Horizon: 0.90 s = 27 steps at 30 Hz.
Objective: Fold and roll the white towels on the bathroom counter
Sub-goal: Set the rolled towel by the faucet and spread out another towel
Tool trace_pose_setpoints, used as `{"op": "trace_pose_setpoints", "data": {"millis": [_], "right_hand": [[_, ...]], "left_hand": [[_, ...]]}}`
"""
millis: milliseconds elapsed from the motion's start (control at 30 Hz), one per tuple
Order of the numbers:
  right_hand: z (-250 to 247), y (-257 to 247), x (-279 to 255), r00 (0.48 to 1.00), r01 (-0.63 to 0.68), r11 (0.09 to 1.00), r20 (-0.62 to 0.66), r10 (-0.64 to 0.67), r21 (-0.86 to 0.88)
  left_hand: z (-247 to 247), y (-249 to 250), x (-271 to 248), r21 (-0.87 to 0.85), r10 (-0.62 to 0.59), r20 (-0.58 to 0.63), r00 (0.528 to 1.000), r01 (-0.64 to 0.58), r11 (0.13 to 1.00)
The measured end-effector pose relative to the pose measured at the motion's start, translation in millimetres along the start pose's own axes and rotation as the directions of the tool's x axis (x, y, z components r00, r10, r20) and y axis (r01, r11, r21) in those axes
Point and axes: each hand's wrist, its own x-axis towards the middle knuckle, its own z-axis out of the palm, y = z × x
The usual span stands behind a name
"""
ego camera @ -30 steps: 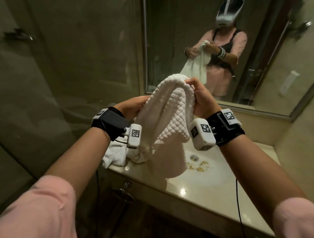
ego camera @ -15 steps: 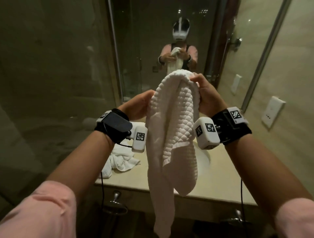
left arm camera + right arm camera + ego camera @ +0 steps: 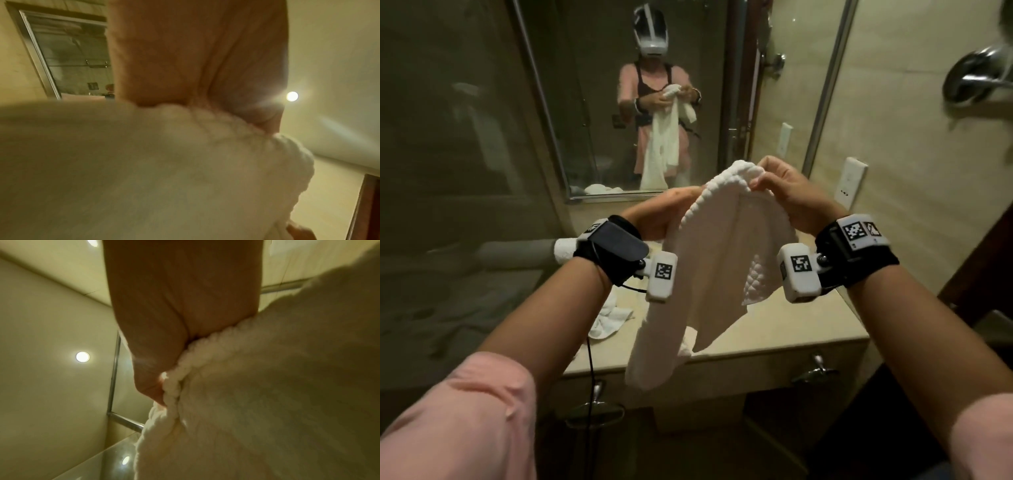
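A white waffle-textured towel [image 3: 709, 260] hangs in the air above the beige counter [image 3: 804, 329], held at its top edge by both hands. My left hand [image 3: 664, 216] grips the edge on the left, its fingers hidden behind the cloth. My right hand [image 3: 780, 192] pinches the same edge a little higher on the right. The towel's lower end drops past the counter's front edge. In the left wrist view the towel [image 3: 164, 170] fills the lower frame under my palm [image 3: 195, 56]. From the right wrist, my fingers [image 3: 156, 386] pinch the towel's ribbed hem [image 3: 185, 368].
A crumpled white towel [image 3: 609, 315] lies on the counter's left part, and a rolled one [image 3: 563, 251] sits behind my left wrist. A mirror [image 3: 619, 102] hangs ahead. A metal fixture [image 3: 976, 75] juts from the right wall. Cabinet handles [image 3: 813, 370] sit below the counter.
The two hands have lifted the towel's top edge and drawn it a little wider, so the cloth hangs more open. My head view has swung right and back from the counter.
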Motion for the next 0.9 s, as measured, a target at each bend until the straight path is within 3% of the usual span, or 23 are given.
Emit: {"op": "trace_pose_setpoints", "data": {"millis": [67,133,267,367,500,600,733,833,900], "right_hand": [[-6,2,-6,1.000,-0.004,0.998,-0.030,0.002,-0.059],[-11,4,-11,0.999,0.006,0.996,-0.034,-0.009,-0.085],[-19,3,-20,0.999,0.049,0.990,0.009,-0.048,-0.130],[-31,3,-30,0.998,0.062,0.952,0.001,-0.065,-0.298],[-57,13,-42,0.965,-0.109,0.847,-0.260,-0.035,-0.521],[-72,27,-59,0.912,-0.308,0.871,-0.381,0.155,-0.383],[-86,52,-83,0.856,-0.517,0.816,-0.148,0.496,-0.259],[-92,69,-89,0.859,-0.509,0.842,-0.034,0.512,-0.179],[-92,76,-89,0.884,-0.467,0.881,-0.052,0.464,-0.080]], "left_hand": [[4,0,2,-0.010,-0.047,0.094,0.994,0.048,0.999],[10,2,5,-0.007,-0.065,0.112,0.992,0.067,0.998],[21,5,15,0.048,0.009,0.146,0.989,-0.017,0.999],[36,12,26,0.014,0.012,0.187,0.982,-0.014,1.000],[51,13,41,-0.178,0.095,0.210,0.973,-0.057,0.982],[60,15,48,-0.284,0.120,0.116,0.986,-0.082,0.955],[65,19,59,-0.389,0.065,-0.017,0.998,-0.067,0.919],[73,20,60,-0.378,0.055,0.010,0.998,-0.047,0.924],[79,20,59,-0.357,0.049,0.020,0.999,-0.038,0.933]]}}
